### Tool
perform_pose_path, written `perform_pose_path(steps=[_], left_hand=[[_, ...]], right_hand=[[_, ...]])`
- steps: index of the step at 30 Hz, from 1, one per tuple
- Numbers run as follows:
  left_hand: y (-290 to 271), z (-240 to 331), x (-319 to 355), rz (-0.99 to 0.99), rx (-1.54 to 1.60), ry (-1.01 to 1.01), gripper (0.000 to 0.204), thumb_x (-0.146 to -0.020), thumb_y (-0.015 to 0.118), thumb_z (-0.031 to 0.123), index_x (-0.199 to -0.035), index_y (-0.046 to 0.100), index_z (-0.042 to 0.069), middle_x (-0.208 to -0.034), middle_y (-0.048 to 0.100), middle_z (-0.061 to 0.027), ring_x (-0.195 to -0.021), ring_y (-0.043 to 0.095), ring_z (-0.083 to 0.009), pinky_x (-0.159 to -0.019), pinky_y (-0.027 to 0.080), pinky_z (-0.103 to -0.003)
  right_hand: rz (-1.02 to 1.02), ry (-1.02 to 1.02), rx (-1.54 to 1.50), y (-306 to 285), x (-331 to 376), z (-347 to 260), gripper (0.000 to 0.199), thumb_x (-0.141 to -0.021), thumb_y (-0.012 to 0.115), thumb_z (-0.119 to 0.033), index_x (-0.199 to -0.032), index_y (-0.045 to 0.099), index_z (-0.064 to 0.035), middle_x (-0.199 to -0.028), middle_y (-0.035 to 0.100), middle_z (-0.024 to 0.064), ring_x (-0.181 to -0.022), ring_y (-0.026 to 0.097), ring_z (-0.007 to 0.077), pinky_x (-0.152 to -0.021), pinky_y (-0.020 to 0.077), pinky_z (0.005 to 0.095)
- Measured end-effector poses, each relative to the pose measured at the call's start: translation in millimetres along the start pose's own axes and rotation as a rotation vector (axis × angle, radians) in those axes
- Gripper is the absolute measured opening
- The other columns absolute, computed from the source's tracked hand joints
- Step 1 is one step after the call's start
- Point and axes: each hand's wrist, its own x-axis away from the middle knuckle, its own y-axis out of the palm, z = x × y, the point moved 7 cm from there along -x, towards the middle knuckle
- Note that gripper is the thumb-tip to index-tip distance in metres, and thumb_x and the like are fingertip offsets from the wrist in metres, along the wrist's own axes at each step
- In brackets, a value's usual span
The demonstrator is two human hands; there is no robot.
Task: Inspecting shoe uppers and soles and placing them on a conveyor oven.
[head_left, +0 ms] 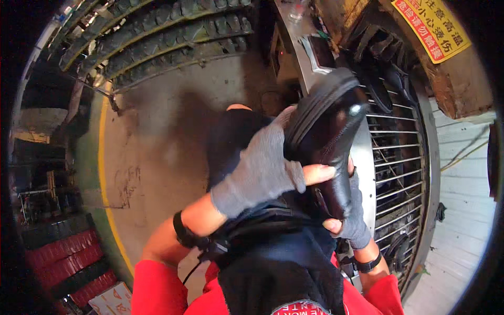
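A shiny black leather shoe (336,139) with a thick black sole is held up in front of me, its toe pointing away and a little to the right. My left hand (257,165), in a grey knit glove with the thumb tip bare, grips the sole side and presses that thumb on the upper. Round the heel end is my right hand (357,218), also grey-gloved with bare fingertips; part of it is behind the shoe. Both hands are closed on the shoe.
To my right runs a metal-edged conveyor with steel bars (399,163), black shoes (380,84) lying at its far end under a housing with a yellow warning label (433,29). Far left stand racks (157,39) of dark footwear. A yellow line (103,173) marks the floor.
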Motion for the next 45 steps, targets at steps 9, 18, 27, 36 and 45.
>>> perform_pose_path(steps=[9,18,27,36,45], left_hand=[[0.7,-51.5,69.8,-0.339,-0.966,0.48,0.041,-0.09,0.068,0.013,-0.128,0.074,0.028,-0.155,0.06,0.0035,-0.154,0.043,-0.0378,-0.119,0.046,-0.049],[-51.2,-92.7,-4.2,0.258,-0.11,-0.148,0.066,-0.087,0.08,0.014,-0.149,0.058,0.004,-0.143,0.062,-0.0149,-0.135,0.059,-0.03,-0.116,0.045,-0.041],[-21.4,-64.7,52.4,-0.04,-0.615,-0.017,0.068,-0.075,0.091,0.046,-0.13,0.072,0.01,-0.125,0.059,-0.0152,-0.117,0.062,-0.0382,-0.102,0.052,-0.045],[-24.9,-79.0,32.1,-0.041,-0.41,-0.16,0.064,-0.074,0.09,0.032,-0.13,0.074,0.008,-0.105,0.059,-0.0116,-0.103,0.059,-0.0321,-0.095,0.05,-0.043],[-37.9,-105.9,-14.9,0.209,-0.326,-0.215,0.06,-0.084,0.085,0.022,-0.136,0.065,0.002,-0.116,0.065,-0.015,-0.102,0.06,-0.0305,-0.097,0.05,-0.04]], right_hand=[[-0.076,-0.031,-0.231,16.7,-97.8,30.5,0.062,-0.106,0.066,-0.024,-0.158,0.047,0.0043,-0.149,0.06,0.0126,-0.133,0.057,0.0184,-0.114,0.0439,0.033],[-0.135,0.252,0.015,10.9,-157.4,25.9,0.051,-0.103,0.07,-0.033,-0.143,0.065,-0.0006,-0.1,0.068,0.0022,-0.094,0.064,0.0104,-0.081,0.0541,0.0262],[-0.318,-0.119,0.104,0.9,-105.5,-30.8,0.044,-0.082,0.09,-0.025,-0.113,0.073,0.0003,-0.102,0.065,0.0104,-0.103,0.065,0.0329,-0.089,0.0516,0.0426],[-0.265,0.135,-0.263,6.4,-100.3,11.0,0.054,-0.073,0.098,-0.02,-0.113,0.064,-0.0084,-0.106,0.062,0.0056,-0.109,0.061,0.0241,-0.099,0.0488,0.0411],[-0.089,0.311,-0.405,17.5,-140.1,61.5,0.054,-0.085,0.085,-0.019,-0.13,0.057,-0.0074,-0.112,0.055,0.0013,-0.105,0.05,0.0124,-0.096,0.0414,0.0288]])
